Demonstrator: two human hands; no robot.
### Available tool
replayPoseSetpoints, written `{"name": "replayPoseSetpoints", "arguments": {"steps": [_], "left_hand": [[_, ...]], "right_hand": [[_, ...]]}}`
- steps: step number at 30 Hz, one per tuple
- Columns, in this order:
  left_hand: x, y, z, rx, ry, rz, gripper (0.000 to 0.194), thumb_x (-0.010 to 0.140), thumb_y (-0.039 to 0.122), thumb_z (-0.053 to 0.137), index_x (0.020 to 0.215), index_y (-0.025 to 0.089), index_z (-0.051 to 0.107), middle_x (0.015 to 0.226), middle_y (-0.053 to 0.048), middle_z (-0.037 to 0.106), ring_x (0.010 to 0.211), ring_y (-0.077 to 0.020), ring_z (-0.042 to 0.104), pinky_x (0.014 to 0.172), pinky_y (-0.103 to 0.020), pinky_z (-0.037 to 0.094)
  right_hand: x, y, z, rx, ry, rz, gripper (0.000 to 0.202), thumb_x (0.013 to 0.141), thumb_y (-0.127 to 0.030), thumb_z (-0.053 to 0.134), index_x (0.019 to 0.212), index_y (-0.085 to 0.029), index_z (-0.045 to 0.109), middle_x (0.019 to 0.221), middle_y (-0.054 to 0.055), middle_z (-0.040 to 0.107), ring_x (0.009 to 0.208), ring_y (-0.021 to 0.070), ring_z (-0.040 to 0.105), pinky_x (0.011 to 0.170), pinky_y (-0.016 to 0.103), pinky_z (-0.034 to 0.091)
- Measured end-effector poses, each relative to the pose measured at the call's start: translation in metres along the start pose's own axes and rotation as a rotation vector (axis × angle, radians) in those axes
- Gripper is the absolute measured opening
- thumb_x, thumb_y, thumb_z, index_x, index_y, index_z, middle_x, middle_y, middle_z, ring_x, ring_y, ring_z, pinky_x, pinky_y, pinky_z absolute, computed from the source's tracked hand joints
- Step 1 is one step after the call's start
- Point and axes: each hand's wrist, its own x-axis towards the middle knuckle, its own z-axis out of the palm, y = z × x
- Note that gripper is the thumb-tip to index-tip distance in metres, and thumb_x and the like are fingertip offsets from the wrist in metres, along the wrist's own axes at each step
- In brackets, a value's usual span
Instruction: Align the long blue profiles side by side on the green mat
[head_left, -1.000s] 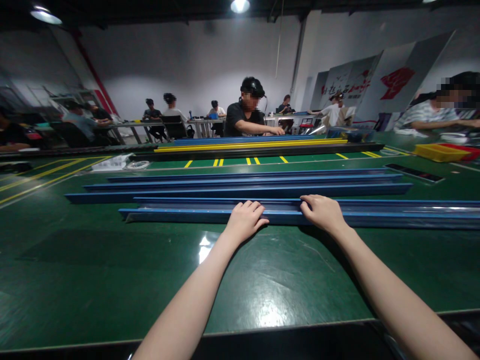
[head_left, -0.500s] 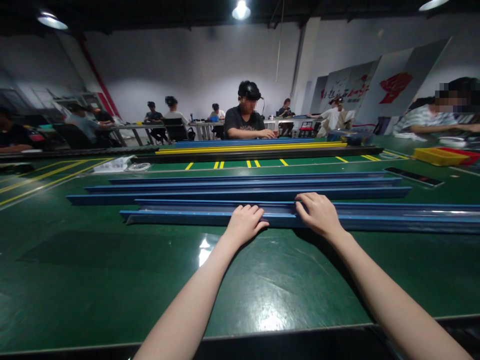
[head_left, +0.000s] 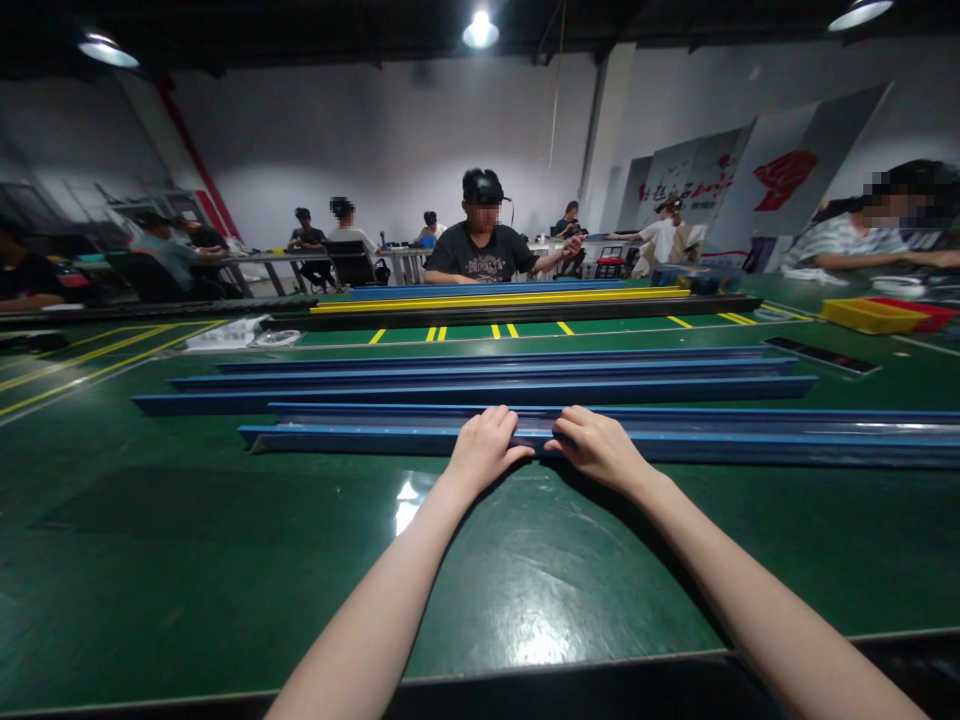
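Note:
A long blue channel-shaped rail [head_left: 360,437] lies across the green table in front of me, its trough facing up. My left hand [head_left: 487,440] grips it near the middle of the view, fingers over the trough and thumb along the near wall. Close beside it, my right hand [head_left: 589,442] is curled over the rail, fingertips inside and thumb at the near side. Only a small gap separates the two hands. Whether the rail is one piece or two pieces meeting there, I cannot tell, since my fingers cover part of it.
Several more blue rails [head_left: 480,393] lie just beyond, roughly parallel. Farther back are a yellow strip [head_left: 495,299] and a black bar [head_left: 525,313]. A dark flat phone-like slab [head_left: 821,355] and a yellow tray [head_left: 874,316] lie at right. A co-worker [head_left: 484,245] sits opposite.
My right hand has slid left along the rail, closer to my left hand, which stays nearly in place. The co-worker opposite has leaned left and raised a hand.

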Motion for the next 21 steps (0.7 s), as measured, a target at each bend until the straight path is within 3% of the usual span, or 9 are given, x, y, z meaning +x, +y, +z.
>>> {"name": "replayPoseSetpoints", "arguments": {"steps": [9, 21], "left_hand": [[-0.001, -0.001, -0.002, 0.009, 0.014, -0.041, 0.034, 0.071, 0.051, 0.055, 0.077, 0.019, 0.048, 0.084, -0.003, 0.054, 0.081, -0.0172, 0.050, 0.064, -0.027, 0.040], [0.000, 0.006, -0.004, 0.011, -0.018, 0.024, 0.039, 0.074, 0.056, 0.046, 0.079, 0.018, 0.048, 0.083, -0.004, 0.054, 0.080, -0.0178, 0.050, 0.062, -0.028, 0.040]], "right_hand": [[0.003, -0.001, -0.002, 0.002, -0.005, -0.009, 0.022, 0.084, -0.030, 0.039, 0.071, -0.017, 0.051, 0.074, 0.005, 0.053, 0.070, 0.0134, 0.046, 0.057, 0.023, 0.030], [0.001, -0.001, -0.019, -0.009, -0.159, 0.000, 0.020, 0.082, -0.027, 0.041, 0.069, -0.017, 0.053, 0.074, 0.004, 0.056, 0.062, 0.0114, 0.048, 0.051, 0.025, 0.023]]}}
